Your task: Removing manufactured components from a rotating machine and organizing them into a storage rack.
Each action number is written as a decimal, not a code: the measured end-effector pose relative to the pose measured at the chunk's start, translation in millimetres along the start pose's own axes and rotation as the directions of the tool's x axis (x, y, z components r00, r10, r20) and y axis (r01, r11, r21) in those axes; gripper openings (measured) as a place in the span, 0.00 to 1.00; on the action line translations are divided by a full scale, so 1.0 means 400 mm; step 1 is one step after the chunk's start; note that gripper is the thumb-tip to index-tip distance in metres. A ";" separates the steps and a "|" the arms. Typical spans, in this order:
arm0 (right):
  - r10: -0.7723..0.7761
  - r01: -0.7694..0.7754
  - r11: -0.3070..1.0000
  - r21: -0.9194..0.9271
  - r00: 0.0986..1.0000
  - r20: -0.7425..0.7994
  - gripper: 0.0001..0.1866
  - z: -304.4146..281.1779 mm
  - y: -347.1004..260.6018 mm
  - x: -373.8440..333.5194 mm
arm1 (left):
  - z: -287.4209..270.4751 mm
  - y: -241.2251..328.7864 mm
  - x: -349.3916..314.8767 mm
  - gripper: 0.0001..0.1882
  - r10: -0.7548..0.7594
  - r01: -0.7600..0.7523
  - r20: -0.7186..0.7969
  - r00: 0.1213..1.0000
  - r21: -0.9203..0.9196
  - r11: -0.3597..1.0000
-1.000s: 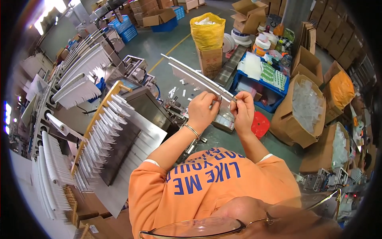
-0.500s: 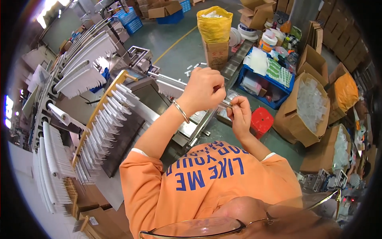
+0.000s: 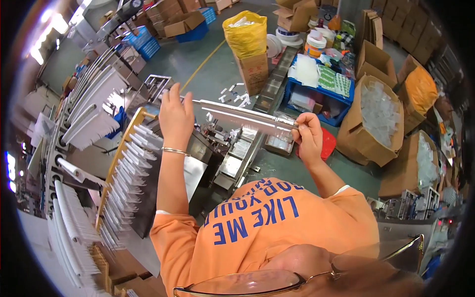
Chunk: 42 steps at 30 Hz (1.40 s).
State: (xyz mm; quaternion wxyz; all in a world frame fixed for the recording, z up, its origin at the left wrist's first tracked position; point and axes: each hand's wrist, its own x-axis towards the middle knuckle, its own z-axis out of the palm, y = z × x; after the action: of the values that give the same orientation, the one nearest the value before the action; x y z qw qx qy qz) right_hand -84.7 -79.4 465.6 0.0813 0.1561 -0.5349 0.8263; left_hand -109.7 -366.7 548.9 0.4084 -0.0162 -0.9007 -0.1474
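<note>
A long thin metal rod (image 3: 242,114) with clear, whitish plastic film along it spans the space between my hands. My right hand (image 3: 309,136) pinches its right end between thumb and fingers. At the other end is my left hand (image 3: 177,116), with a bracelet on the wrist, fingers stretched up and thumb apart. Whether the left palm touches the rod is hidden. Below the rod stands a metal machine (image 3: 232,161) with pale trays. Left of it, a wooden rack (image 3: 120,166) carries a row of white film pieces (image 3: 129,185).
Rollers with white fringed strips (image 3: 71,210) line the far left. At the back stands a yellow bag (image 3: 245,37) on a carton. To the right are a blue crate (image 3: 320,94), a red stool (image 3: 327,143) and a carton of clear plastic pieces (image 3: 378,116). White scraps (image 3: 236,96) litter the floor.
My left hand has gone from a curled fist near my right hand out to the left, its fingers now straightened. The rod shows full length. My view has shifted slightly.
</note>
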 end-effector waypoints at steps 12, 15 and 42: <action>-0.009 0.012 0.998 0.054 0.998 -0.065 0.06 -0.051 -0.077 0.073 | 0.062 -0.021 -0.049 0.07 -0.296 0.579 0.505 0.811 -0.765 0.282; -0.181 0.160 0.974 -0.158 0.976 -0.124 0.06 -0.135 -0.059 0.157 | 0.071 0.042 -0.090 0.08 -0.346 0.621 0.549 0.761 -0.771 0.142; -0.003 -0.292 0.665 0.688 0.920 0.392 0.11 0.503 0.281 0.955 | 0.036 -0.246 0.374 0.25 -0.276 0.427 -0.562 0.780 0.155 0.891</action>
State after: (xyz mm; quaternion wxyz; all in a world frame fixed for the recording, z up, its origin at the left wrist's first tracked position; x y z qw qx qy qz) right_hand -442.5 -321.5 577.1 -0.1547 0.2803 -0.1738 0.9313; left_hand -234.6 -470.4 626.0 0.6016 0.2513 -0.7524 -0.0944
